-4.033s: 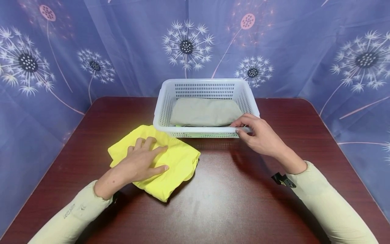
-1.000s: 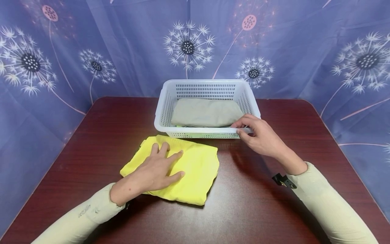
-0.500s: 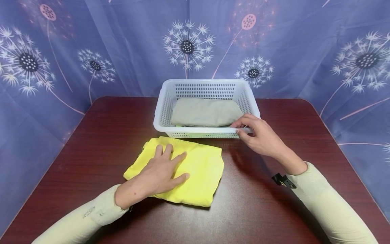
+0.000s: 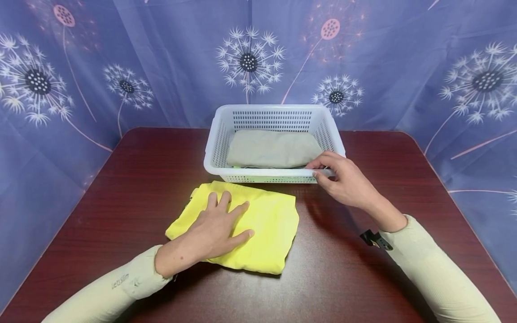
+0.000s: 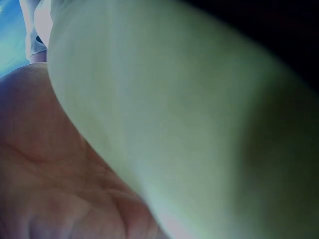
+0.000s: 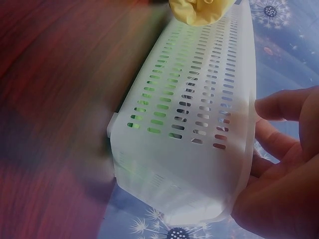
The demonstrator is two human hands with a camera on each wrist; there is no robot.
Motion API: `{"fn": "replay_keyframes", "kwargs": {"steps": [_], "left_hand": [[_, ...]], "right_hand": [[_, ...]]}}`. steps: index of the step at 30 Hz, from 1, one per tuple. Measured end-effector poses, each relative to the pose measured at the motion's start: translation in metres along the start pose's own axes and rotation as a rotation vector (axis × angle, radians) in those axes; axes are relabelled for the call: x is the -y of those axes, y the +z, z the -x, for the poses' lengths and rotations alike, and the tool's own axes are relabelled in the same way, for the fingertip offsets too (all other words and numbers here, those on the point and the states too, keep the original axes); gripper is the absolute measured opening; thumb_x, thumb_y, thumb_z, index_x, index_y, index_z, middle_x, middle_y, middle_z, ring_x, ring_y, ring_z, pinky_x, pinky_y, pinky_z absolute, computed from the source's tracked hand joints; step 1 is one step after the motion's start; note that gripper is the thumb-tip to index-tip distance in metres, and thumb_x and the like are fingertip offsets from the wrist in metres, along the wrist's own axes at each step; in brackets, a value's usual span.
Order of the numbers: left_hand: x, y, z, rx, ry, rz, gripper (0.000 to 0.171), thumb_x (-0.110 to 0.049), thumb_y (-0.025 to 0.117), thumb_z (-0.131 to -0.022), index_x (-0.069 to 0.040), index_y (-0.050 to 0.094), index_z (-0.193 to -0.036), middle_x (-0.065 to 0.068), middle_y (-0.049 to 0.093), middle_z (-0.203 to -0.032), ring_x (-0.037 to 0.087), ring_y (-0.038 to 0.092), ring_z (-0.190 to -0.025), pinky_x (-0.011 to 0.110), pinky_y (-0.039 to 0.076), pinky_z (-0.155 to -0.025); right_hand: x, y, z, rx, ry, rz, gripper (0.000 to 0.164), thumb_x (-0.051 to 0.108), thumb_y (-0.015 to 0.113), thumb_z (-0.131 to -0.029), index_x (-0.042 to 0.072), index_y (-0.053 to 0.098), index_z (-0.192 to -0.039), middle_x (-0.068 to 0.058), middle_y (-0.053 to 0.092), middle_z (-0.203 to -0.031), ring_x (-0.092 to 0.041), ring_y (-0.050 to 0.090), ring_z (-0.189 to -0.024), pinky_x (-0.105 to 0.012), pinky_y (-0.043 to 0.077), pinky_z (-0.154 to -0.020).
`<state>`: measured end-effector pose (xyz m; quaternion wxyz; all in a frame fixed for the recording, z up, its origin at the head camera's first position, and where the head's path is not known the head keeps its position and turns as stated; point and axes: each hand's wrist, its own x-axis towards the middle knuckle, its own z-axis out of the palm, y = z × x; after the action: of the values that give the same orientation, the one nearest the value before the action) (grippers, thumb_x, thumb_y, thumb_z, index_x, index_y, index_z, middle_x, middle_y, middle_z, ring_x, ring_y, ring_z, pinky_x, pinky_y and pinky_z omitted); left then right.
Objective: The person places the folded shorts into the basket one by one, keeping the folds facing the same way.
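Observation:
A yellow folded cloth [image 4: 266, 229] lies on the table in front of the basket. My left hand [image 4: 212, 229] rests on its left part, palm down with fingers spread. Just behind stands a white perforated plastic basket [image 4: 266, 172]. With thumb and fingertips, my right hand [image 4: 345, 179] pinches the basket's front rim near its right corner. Inside the basket is a folded grey-beige cloth [image 4: 274, 148]; something green shows through the holes in the right wrist view. The left wrist view is mostly filled by a pale sleeve [image 5: 149, 109], with a palm [image 5: 45, 164] beside it.
A dark red-brown wooden table [image 4: 141, 170] carries everything. Behind it hangs a blue-purple curtain [image 4: 177, 58] printed with dandelions. A black strap [image 4: 375, 239] sits at the right sleeve's cuff.
My left hand has slid the yellow cloth to the right and towards me, turning it straighter; over the last half second it shifts only slightly. The right hand stays on the rim.

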<state>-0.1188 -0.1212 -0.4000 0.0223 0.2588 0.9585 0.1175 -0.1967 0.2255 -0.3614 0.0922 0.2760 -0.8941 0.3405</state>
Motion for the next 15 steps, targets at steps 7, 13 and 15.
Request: {"fn": "replay_keyframes", "kwargs": {"steps": [7, 13, 15], "left_hand": [[-0.0007, 0.0001, 0.0004, 0.002, -0.006, -0.002, 0.068, -0.053, 0.069, -0.098, -0.015, 0.058, -0.153, 0.02, 0.045, -0.127, 0.038, 0.035, -0.11, 0.023, 0.039, -0.047], [-0.0011, 0.0005, 0.0, -0.004, -0.002, -0.003, 0.068, -0.054, 0.069, -0.098, -0.014, 0.058, -0.153, 0.021, 0.044, -0.129, 0.039, 0.036, -0.111, 0.023, 0.039, -0.047], [-0.0014, 0.0007, -0.0006, -0.004, 0.002, -0.005, 0.069, -0.054, 0.069, -0.098, -0.014, 0.058, -0.153, 0.021, 0.045, -0.129, 0.04, 0.036, -0.11, 0.023, 0.039, -0.047]], "right_hand": [[-0.0003, 0.0001, 0.0001, 0.003, 0.004, 0.0, 0.023, -0.001, 0.065, -0.097, 0.015, 0.076, -0.109, 0.004, 0.07, -0.11, -0.013, 0.062, -0.096, -0.025, 0.049, -0.085], [0.0, 0.0001, 0.0002, 0.003, 0.003, -0.001, 0.023, -0.001, 0.065, -0.097, 0.015, 0.076, -0.109, 0.004, 0.071, -0.111, -0.013, 0.062, -0.097, -0.025, 0.049, -0.085], [0.0001, 0.0002, 0.0, 0.003, 0.001, 0.0, 0.023, -0.001, 0.065, -0.098, 0.015, 0.076, -0.11, 0.004, 0.071, -0.111, -0.012, 0.062, -0.097, -0.025, 0.049, -0.085]]}}
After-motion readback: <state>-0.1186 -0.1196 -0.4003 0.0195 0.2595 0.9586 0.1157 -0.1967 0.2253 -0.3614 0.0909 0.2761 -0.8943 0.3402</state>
